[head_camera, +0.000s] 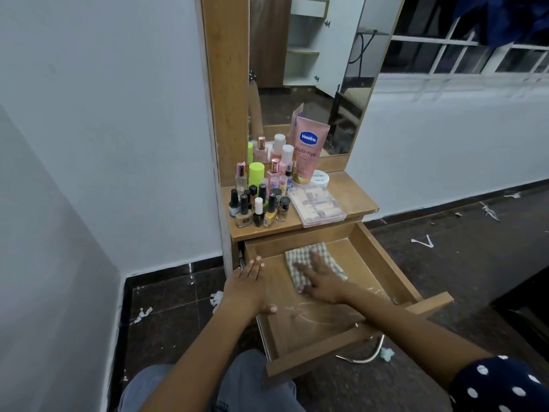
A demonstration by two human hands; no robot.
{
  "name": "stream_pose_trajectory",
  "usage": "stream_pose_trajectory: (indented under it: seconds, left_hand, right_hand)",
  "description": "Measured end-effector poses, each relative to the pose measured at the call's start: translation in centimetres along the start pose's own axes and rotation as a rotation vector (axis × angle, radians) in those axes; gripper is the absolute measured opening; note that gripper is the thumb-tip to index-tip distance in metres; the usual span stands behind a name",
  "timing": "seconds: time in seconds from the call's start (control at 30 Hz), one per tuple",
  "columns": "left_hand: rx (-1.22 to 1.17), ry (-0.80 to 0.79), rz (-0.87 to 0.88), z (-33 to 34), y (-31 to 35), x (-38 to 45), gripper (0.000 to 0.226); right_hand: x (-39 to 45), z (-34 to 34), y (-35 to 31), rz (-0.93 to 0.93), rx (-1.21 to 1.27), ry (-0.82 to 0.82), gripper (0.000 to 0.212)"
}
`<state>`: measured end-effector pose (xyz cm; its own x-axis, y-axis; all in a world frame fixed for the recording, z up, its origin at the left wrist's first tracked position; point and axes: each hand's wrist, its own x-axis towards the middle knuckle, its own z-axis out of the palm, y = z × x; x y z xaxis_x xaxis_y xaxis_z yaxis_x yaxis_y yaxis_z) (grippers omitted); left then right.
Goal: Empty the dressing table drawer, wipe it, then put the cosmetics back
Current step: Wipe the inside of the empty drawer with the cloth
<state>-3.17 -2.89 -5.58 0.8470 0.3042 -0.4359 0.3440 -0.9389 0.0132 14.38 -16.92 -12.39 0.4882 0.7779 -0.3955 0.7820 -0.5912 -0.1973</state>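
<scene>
wiping drawer (383, 263) floor: right hand (319, 278) flat, fingers spread, pressing checked cloth (309, 257) down; left hand (248, 281) open on left drawer edge, likely steadying it. cosmetics (261, 200) parked on tabletop (353, 197) meanwhile.

Drawer (383, 263): wooden, pulled fully out of the dressing table, no cosmetics in it; pale scratch marks on its bottom near the front.
Cloth (323, 257): checked, beige and white, lies flat on the drawer bottom toward the back.
Cosmetics (261, 200): stand in a tight group on the left of the table top; small nail polish bottles in front, taller bottles behind.
Vaseline tube (309, 153): pink, upright, leans against the mirror.
Clear box (316, 206): flat on the table top, just right of the bottles.
</scene>
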Motion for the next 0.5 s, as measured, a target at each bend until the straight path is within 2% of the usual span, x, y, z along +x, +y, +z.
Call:
stream_pose_trajectory:
  seconds: [0.1, 0.2, 0.27, 0.33, 0.43, 0.5]
  left_hand:
    - [0.000, -0.002, -0.005, 0.1, 0.0, 0.0, 0.099]
    - [0.016, 0.024, 0.034, 0.1, -0.2, -0.2, 0.099]
    - [0.003, 0.037, 0.059, 0.2, -0.5, -0.1, 0.100]
    - [-0.008, 0.036, 0.077, 0.2, -0.7, 0.0, 0.101]
    - [-0.025, 0.027, 0.085, 0.1, -0.8, 0.0, 0.102]
    - [-0.043, 0.015, 0.086, 0.0, -0.8, -0.1, 0.102]
  right_hand:
    - [-0.2, -0.5, 1.5, 0.217, 0.075, 0.030, 0.077]
    - [-0.5, -0.8, 0.6, 0.390, 0.155, -0.049, 0.079]
    - [-0.5, -0.5, -1.2, 0.378, 0.159, -0.118, 0.082]
    - [-0.7, 0.2, -2.7, 0.277, 0.109, -0.147, 0.084]
    - [-0.9, 0.5, -2.6, 0.133, 0.058, -0.119, 0.080]
    - [-0.9, 0.0, -1.6, 0.130, 0.082, -0.061, 0.076]
